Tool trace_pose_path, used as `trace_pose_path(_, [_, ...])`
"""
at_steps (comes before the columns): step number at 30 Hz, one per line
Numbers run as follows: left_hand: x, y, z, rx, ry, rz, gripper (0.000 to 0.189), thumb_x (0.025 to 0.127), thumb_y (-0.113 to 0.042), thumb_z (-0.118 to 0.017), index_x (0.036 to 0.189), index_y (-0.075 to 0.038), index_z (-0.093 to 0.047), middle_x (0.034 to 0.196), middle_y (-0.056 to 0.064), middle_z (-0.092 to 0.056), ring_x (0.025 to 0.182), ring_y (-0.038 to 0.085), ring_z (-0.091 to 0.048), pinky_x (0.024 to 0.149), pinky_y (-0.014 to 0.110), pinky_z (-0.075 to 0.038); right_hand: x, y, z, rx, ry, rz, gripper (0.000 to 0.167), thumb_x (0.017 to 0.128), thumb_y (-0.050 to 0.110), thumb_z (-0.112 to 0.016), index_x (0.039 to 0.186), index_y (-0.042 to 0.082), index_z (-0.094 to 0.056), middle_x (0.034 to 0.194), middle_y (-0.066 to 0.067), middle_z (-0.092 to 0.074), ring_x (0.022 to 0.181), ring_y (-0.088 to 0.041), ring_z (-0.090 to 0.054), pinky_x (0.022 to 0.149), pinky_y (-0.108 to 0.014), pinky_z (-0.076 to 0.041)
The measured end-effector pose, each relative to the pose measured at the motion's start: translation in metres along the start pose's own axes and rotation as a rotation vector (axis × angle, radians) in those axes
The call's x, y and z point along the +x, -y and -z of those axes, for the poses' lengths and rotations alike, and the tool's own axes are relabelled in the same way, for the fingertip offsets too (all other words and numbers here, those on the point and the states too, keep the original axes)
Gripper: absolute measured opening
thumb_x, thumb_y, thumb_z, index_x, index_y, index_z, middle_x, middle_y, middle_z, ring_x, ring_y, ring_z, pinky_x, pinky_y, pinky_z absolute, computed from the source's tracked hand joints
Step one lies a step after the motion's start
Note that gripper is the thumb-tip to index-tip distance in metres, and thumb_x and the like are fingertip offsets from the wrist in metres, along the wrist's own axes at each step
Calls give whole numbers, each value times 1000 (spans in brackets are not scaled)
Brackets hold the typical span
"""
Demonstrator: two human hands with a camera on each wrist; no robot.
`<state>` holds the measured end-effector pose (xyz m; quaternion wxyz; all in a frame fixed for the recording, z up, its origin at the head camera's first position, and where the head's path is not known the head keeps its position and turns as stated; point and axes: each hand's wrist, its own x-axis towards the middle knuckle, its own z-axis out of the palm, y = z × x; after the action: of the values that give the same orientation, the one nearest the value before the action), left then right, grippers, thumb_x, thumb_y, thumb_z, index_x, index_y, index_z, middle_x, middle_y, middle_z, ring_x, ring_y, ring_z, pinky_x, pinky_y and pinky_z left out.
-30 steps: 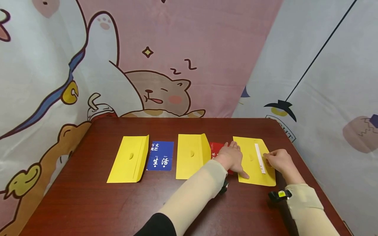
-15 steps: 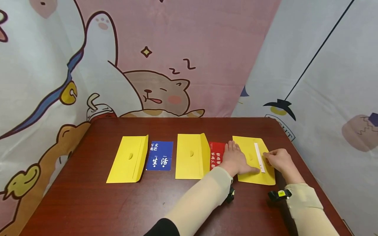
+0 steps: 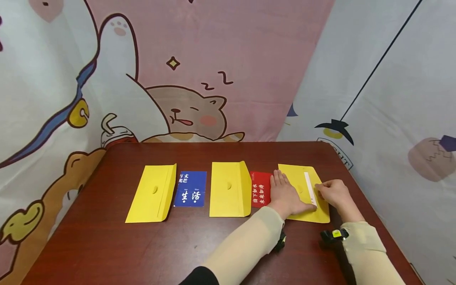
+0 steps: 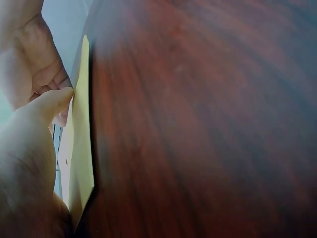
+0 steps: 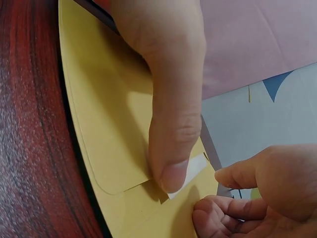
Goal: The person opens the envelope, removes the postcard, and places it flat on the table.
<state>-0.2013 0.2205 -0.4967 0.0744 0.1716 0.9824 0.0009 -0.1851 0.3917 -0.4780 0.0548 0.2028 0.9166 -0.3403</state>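
The rightmost yellow envelope (image 3: 295, 180) lies with its flap to the right and a white strip (image 3: 309, 186) along that flap. Across its left part rests my left hand (image 3: 286, 196), fingers straight, thumb stretched onto the strip's near end. In the right wrist view the left thumb (image 5: 176, 124) presses there, beside a cut edge. At the envelope's right edge is my right hand (image 3: 335, 194), fingers curled toward the flap; whether they pinch it I cannot tell. A red card (image 3: 260, 190) with white writing lies left of this envelope, partly covered by my left hand.
Farther left on the brown table (image 3: 142, 253) lie a middle yellow envelope (image 3: 228, 198), a blue card (image 3: 190, 188) with white writing, and another yellow envelope (image 3: 147, 198). Behind the table hangs a printed cartoon cloth (image 3: 263, 71).
My left hand has slid right and its thumb has moved from the envelope's near left edge onto the white strip, uncovering more of the red card. My right hand stays at the flap.
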Motion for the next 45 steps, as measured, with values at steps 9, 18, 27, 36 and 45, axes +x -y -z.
trace_pose_path(9, [2, -7, -7, 32, 2, 32, 134, 71, -105, -37, 169, -14, -25, 176, 8, -17, 162, 31, -7, 129, 47, -6, 0, 0, -1, 0, -2, 0, 40, 107, 28, -59, 108, -11, -71, 90, -17, -64, 83, -30, -59, 65, -34, -50])
trace_pose_path(18, [4, -11, -7, 73, 32, 57, 135, 71, -105, -36, 170, -14, -23, 176, 9, -16, 162, 34, -7, 128, 51, -4, 0, 0, 0, 1, 14, 2, 44, 108, 30, -59, 114, -12, -70, 93, -17, -66, 88, -32, -60, 69, -35, -51])
trace_pose_path(27, [1, -11, 0, 14, 17, 59, 133, 70, -106, -34, 169, -16, -28, 175, 8, -21, 162, 34, -7, 128, 50, -9, 0, -3, -1, 15, 5, -10, 43, 107, 31, -60, 111, -10, -70, 92, -16, -64, 87, -31, -58, 67, -35, -49])
trace_pose_path(36, [0, -9, 4, -65, 42, 51, 129, 73, -103, -37, 169, -17, -28, 174, 6, -21, 162, 33, -5, 128, 52, -6, 1, -9, 2, 38, 22, 15, 44, 103, 35, -69, 109, -9, -72, 88, -11, -65, 82, -28, -58, 64, -33, -49])
trace_pose_path(45, [0, -8, 2, -66, 21, 50, 131, 73, -104, -36, 169, -15, -27, 174, 7, -21, 162, 33, -7, 128, 50, -8, -2, -19, -3, -30, -58, 257, 50, 93, 27, -84, 117, -14, -67, 99, -21, -72, 86, -30, -66, 67, -31, -57])
